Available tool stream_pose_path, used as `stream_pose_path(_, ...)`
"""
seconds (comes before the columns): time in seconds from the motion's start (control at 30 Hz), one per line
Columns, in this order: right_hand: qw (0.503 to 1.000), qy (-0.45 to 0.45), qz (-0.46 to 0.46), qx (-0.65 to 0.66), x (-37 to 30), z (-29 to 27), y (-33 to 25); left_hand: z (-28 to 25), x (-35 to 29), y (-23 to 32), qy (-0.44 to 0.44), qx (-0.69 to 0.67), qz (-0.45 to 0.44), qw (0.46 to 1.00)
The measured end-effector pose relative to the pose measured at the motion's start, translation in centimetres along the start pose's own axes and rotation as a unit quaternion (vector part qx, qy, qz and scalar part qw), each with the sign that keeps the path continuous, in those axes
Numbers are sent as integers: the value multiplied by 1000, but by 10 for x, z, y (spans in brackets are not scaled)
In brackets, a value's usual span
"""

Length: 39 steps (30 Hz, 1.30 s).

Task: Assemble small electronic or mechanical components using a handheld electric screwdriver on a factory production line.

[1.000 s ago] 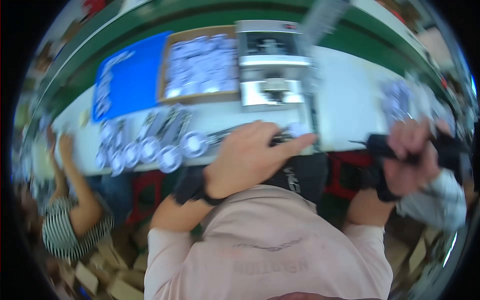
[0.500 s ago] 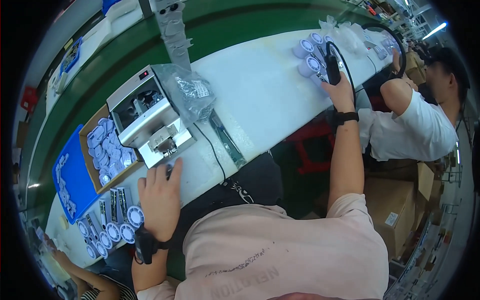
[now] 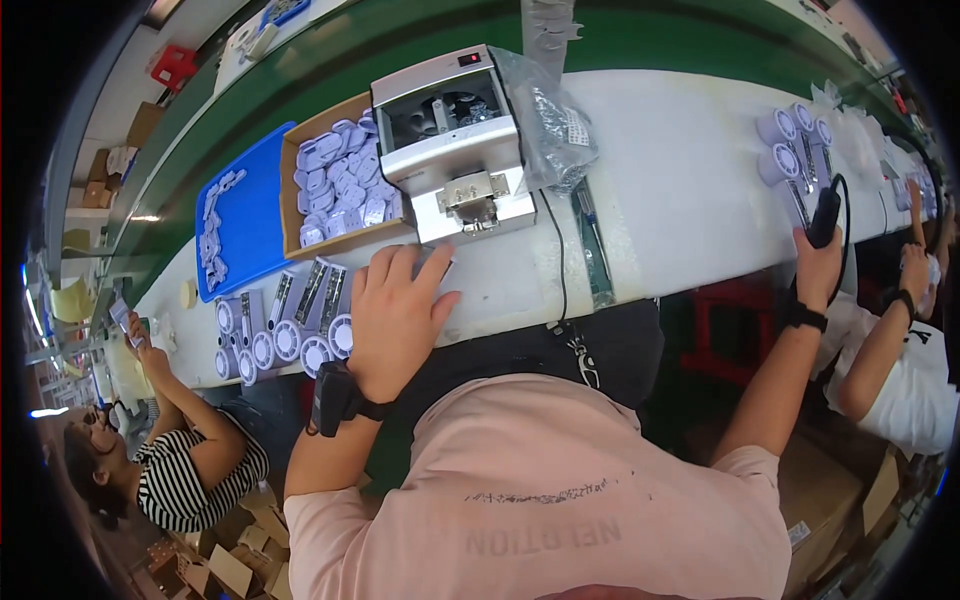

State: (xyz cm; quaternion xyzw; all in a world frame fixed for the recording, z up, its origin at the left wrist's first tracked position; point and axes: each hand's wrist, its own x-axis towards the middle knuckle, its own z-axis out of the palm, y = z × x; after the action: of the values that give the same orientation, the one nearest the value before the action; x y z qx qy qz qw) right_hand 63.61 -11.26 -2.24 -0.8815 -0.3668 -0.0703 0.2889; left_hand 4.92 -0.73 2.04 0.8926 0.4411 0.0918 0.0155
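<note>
My left hand [image 3: 400, 312] lies palm down over the bench with fingers and thumb spread, just in front of a silver screw feeder [image 3: 455, 150]. A small light-edged piece [image 3: 449, 264] shows beside its index finger, mostly hidden. Farther right, my right hand [image 3: 818, 266] is closed round a black corded electric screwdriver [image 3: 824, 216]. That tool sits close to several light purple handheld fans [image 3: 780, 163] lying on the bench. To the left of my left hand, more light purple fans [image 3: 288, 340] lie in rows, some with open handles showing circuit boards.
A cardboard box [image 3: 293, 215] of light purple covers stands left of the feeder, beside a blue tray [image 3: 262, 190] with small parts along one side. A clear plastic bag [image 3: 555, 135] and a thin screwdriver [image 3: 590, 220] lie to the right. Co-workers sit on both sides.
The view has swung, so the bench appears shifted right and the left co-worker shows more. My right hand still grips the electric screwdriver near the right-hand fans; my left stays before the feeder.
</note>
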Motion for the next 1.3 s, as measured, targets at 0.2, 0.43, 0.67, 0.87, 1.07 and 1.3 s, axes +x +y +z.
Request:
stream_pose_path(0.2, 983, 20, -110, 143, -78, -54, -156, -30, -19, -27, 70, -46, 11, 996)
stream_pose_path(0.43, 836, -257, -322, 361, -175, -57, -272, -62, 1, -128, 68, -34, -67, 995)
stream_pose_path(0.67, 778, -384, -338, 365, -215, 3, -328, -7, 46, -198, -107, -26, 10, 994)
stream_pose_path(0.87, 771, -417, -265, 402, -213, 3, -335, 4, 58, -200, -106, -23, 32, 994)
stream_pose_path(1.07, 748, -424, -259, 440, -206, 11, -326, -5, 67, -184, -62, -18, 36, 997)
stream_pose_path(1.3, 750, -457, -221, 425, -195, 13, -318, -66, 5, -19, 57, -521, -25, 851)
